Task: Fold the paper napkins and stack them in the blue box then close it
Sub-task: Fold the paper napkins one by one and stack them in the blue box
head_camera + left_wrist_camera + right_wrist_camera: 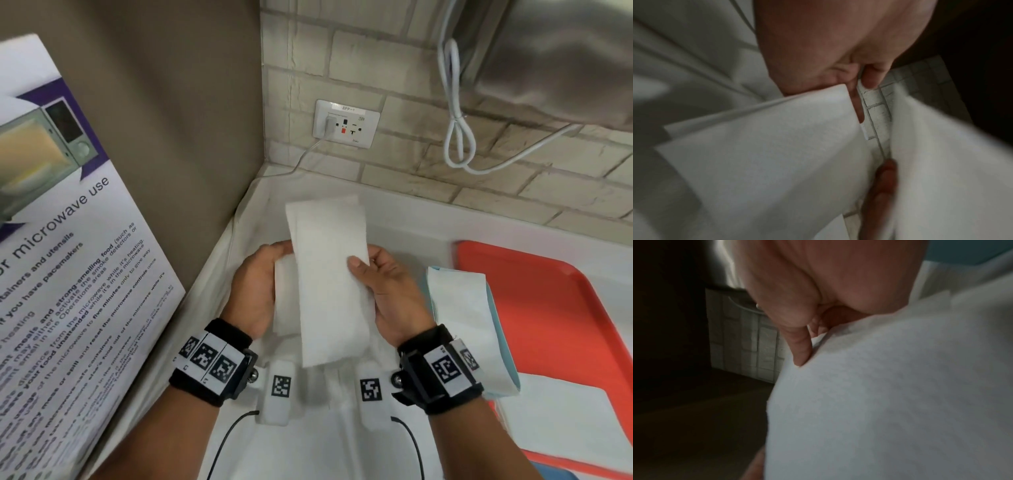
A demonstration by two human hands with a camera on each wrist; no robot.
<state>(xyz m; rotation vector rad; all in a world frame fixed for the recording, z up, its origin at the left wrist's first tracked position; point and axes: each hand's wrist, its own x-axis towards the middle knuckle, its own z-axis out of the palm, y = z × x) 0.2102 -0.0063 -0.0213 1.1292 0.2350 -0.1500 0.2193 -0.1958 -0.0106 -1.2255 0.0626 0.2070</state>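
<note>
I hold a long white paper napkin [329,274] up over the white-covered counter, its strip running away from me. My left hand [257,291] grips its left edge, fingers curled behind the paper. My right hand [394,294] pinches the right edge, thumb on top. In the left wrist view the napkin [766,154] hangs in layers under the palm; in the right wrist view the napkin [879,394] fills the frame below a finger [799,350]. The light-blue box [496,318] sits to the right of my right hand, with a folded white napkin [462,325] lying across it.
An orange tray [565,308] lies at the right, under the box, with flat white napkins [555,421] at its near end. A microwave poster [68,240] leans on the left wall. A wall socket [346,123], white cable [459,137] and steel appliance [565,58] are behind.
</note>
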